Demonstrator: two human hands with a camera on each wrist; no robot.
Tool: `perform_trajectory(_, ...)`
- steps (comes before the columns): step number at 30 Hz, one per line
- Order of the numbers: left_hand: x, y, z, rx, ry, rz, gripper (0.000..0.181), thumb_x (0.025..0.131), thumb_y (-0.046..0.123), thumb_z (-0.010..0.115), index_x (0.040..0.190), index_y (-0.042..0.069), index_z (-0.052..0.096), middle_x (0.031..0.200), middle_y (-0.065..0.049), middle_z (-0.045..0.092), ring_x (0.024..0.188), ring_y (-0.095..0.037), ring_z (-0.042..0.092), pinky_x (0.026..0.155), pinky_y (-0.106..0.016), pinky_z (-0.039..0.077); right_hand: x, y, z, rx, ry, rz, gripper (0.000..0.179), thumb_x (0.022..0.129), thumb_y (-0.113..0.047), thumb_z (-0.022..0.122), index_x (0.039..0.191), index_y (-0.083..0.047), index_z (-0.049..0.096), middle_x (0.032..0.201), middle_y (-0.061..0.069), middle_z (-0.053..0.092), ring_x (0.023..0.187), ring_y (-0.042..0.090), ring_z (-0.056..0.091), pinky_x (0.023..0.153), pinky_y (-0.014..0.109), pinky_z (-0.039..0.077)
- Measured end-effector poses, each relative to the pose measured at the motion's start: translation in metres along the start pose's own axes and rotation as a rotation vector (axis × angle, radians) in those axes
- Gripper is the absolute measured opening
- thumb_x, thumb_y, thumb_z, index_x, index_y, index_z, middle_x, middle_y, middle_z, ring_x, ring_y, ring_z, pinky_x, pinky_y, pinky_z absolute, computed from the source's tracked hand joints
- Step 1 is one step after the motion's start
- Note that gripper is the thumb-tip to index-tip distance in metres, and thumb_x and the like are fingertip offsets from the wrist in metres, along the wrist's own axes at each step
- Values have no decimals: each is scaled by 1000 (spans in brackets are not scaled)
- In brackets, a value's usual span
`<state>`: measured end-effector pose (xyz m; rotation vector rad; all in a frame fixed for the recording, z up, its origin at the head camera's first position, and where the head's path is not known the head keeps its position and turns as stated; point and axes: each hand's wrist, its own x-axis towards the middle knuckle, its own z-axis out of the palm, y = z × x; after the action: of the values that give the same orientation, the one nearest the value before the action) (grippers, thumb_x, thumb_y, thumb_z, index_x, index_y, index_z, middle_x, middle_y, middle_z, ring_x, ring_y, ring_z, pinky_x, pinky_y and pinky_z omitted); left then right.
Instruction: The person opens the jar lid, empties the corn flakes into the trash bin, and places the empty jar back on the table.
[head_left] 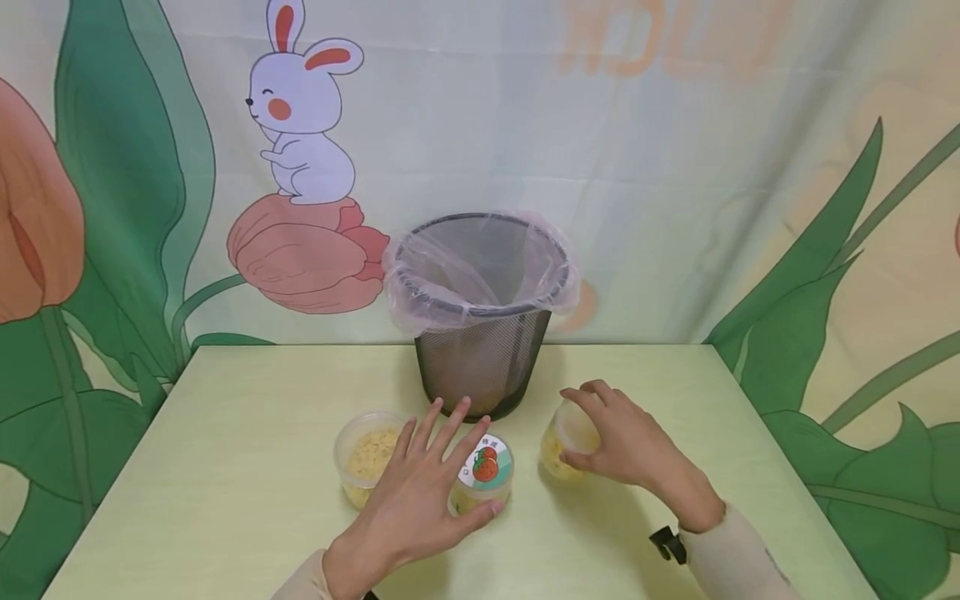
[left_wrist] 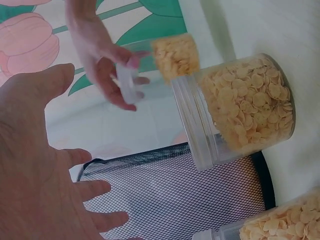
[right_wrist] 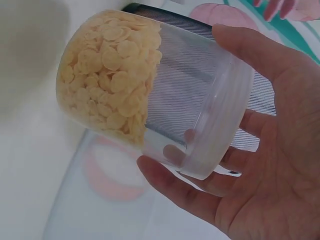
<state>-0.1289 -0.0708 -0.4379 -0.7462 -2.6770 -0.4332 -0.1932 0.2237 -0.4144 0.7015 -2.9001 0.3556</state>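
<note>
My right hand (head_left: 630, 437) grips a clear plastic jar (right_wrist: 115, 75) by its top, thumb and fingers spread round the rim. Pale yellow flakes fill about half of that jar. My left hand (head_left: 420, 492) has its fingers extended over a second jar (left_wrist: 245, 105), whose lid (head_left: 485, 463) carries a tomato picture. In the left wrist view this hand's fingers stand apart from that jar. A third flake-filled jar (head_left: 360, 458) is left of it, partly behind my left hand; whether it has a lid I cannot tell.
Behind the jars stands a black mesh bin (head_left: 480, 358) lined with a thin pink bag (head_left: 420, 304). The pale green table (head_left: 247, 417) ends at a printed curtain (head_left: 637, 167) with a rabbit and tulips.
</note>
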Motion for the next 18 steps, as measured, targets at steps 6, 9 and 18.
perform_trajectory(6, 2, 1, -2, -36, 28, 13, 91, 81, 70, 60, 155, 28, 29, 164, -1, 23, 151, -32, 21, 116, -57, 30, 3, -12, -18, 5, 50, -24, 76, 74, -47, 80, 140, -20, 52, 131, 4, 54, 110, 27, 58, 82, 47, 55)
perform_trajectory(9, 5, 2, -5, -67, 63, 33, 94, 79, 69, 63, 155, 28, 28, 164, 0, 23, 151, -31, 21, 115, -55, 32, 3, -17, -27, 8, 72, -38, 77, 74, -46, 81, 140, -20, 52, 131, 4, 54, 110, 26, 58, 81, 47, 55)
perform_trajectory(18, 16, 6, -10, -178, 135, 59, 99, 77, 67, 68, 156, 23, 26, 163, 2, 24, 151, -29, 24, 114, -56, 34, 3, -32, -44, 0, 133, -83, 77, 74, -46, 81, 139, -21, 51, 134, 2, 53, 114, 25, 57, 86, 47, 55)
